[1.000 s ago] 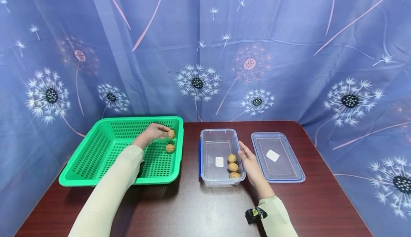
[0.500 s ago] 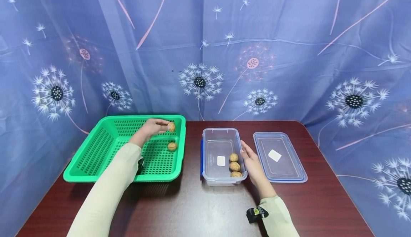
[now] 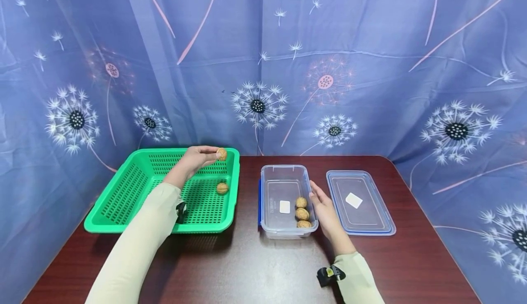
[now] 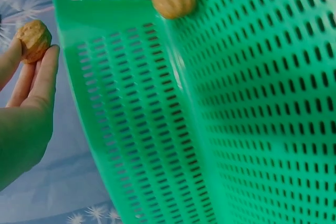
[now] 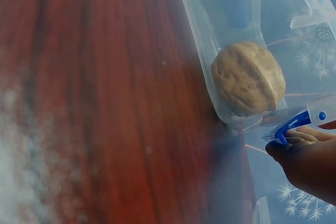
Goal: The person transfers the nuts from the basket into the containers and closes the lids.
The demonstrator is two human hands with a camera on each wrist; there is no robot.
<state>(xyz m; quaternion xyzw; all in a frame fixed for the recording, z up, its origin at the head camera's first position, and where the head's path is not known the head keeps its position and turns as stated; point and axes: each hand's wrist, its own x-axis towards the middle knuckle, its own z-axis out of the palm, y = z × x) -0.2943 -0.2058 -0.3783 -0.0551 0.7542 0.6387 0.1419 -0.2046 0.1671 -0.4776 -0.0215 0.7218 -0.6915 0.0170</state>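
In the head view my left hand point(image 3: 196, 158) pinches a walnut point(image 3: 222, 154) between thumb and fingertips, at the height of the green basket's back rim. The left wrist view shows that same walnut point(image 4: 34, 41) outside the basket wall. A second walnut point(image 3: 222, 188) lies inside the green plastic basket point(image 3: 235, 194). My right hand point(image 3: 326, 210) rests against the right side of a clear plastic container point(image 3: 269, 234), its fingers along the wall. Three walnuts point(image 3: 302, 214) sit in a row along that container's right side. Near a blue latch point(image 5: 291, 127), the right hand's fingertips are partly hidden.
A clear lid point(image 3: 362, 224) with a white label lies flat to the container's right. Another blue latch point(image 3: 260, 203) hangs on its left side. Everything stands on a dark red wooden table point(image 3: 230, 272). A blue dandelion-print curtain point(image 3: 206, 89) hangs behind it.
My left hand has lifted the pinched walnut from inside the basket up to its back rim. The right hand stays on the container. The head view has shifted slightly.
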